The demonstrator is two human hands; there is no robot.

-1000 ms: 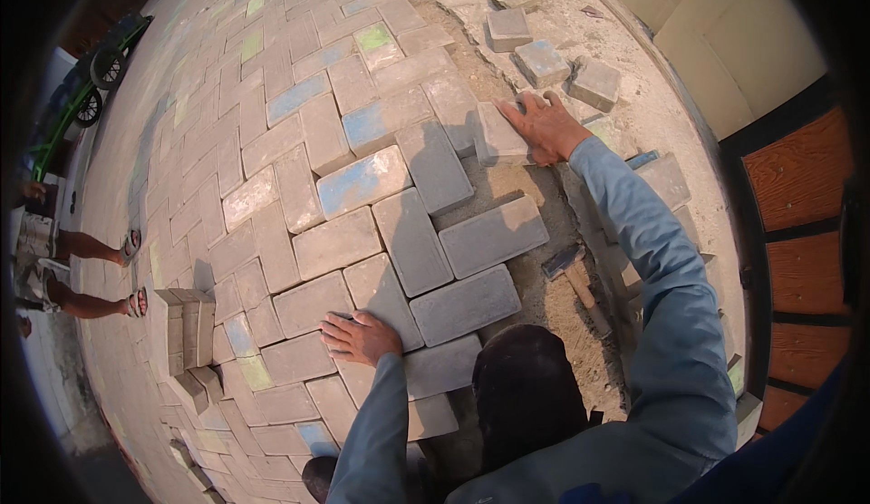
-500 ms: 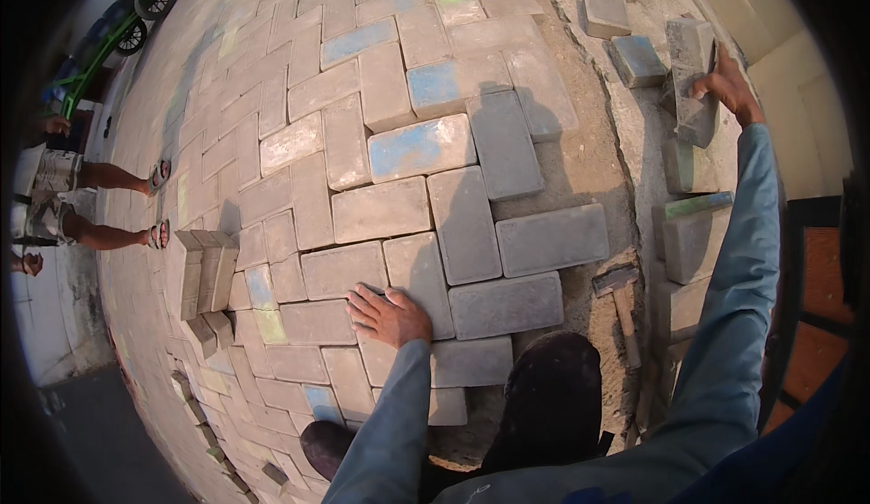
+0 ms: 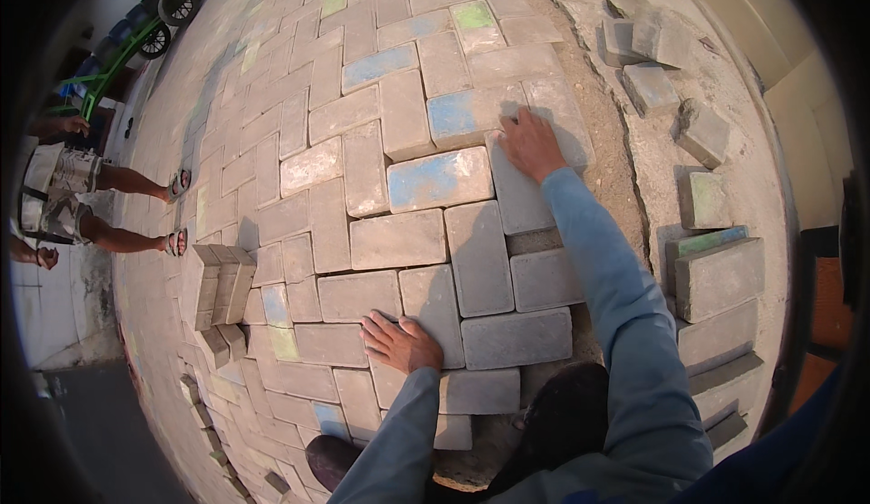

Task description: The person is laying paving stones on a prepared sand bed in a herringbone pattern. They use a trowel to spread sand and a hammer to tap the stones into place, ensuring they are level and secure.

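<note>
My left hand lies open on the laid pavers, fingers spread over their surface, holding nothing. My right hand is further forward, open with bent fingers touching the far end of a grey paver in the herringbone pattern, beside a blue-stained one. Along the right, a strip of sand borders a concrete ledge, where loose blocks lie scattered and further ones form a row, some tinted green. My dark-clad knee is at the lower centre, below the pavers.
A small stack of pavers stands at left. Beyond it are another person's legs in shorts and sandals, and a green wheeled cart at upper left. A beige wall and a panel with orange-brown wooden slats edge the right.
My right hand has let go of the loose block it held over the concrete ledge and moved left onto the paving. The view has shifted slightly; the hammer is no longer visible.
</note>
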